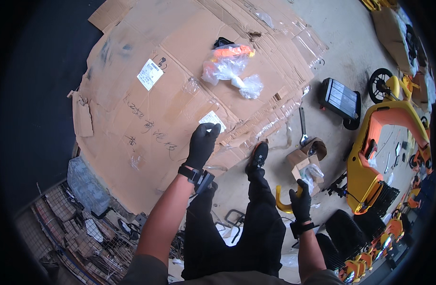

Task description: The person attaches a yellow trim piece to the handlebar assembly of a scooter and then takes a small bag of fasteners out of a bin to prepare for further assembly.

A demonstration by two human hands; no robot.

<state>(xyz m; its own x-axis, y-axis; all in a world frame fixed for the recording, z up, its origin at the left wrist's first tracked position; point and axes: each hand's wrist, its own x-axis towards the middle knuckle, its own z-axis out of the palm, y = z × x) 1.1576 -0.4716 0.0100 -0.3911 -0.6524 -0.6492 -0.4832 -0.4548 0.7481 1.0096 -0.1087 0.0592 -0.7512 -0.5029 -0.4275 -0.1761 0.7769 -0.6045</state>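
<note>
Because your black-gloved right hand grips the curved yellow bar, near right, it seems steady; your black-gloved left hand curls its fingers above flat brown cardboard, their hold unclear.

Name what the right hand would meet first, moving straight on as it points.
The right hand would likely meet the open cardboard box with clear plastic in it, though depth is unclear.

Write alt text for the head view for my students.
A person's gloved right hand holds a curved yellow part while the gloved left hand is at a white label on flattened cardboard. A plastic-wrapped bundle lies farther along the cardboard.
</note>
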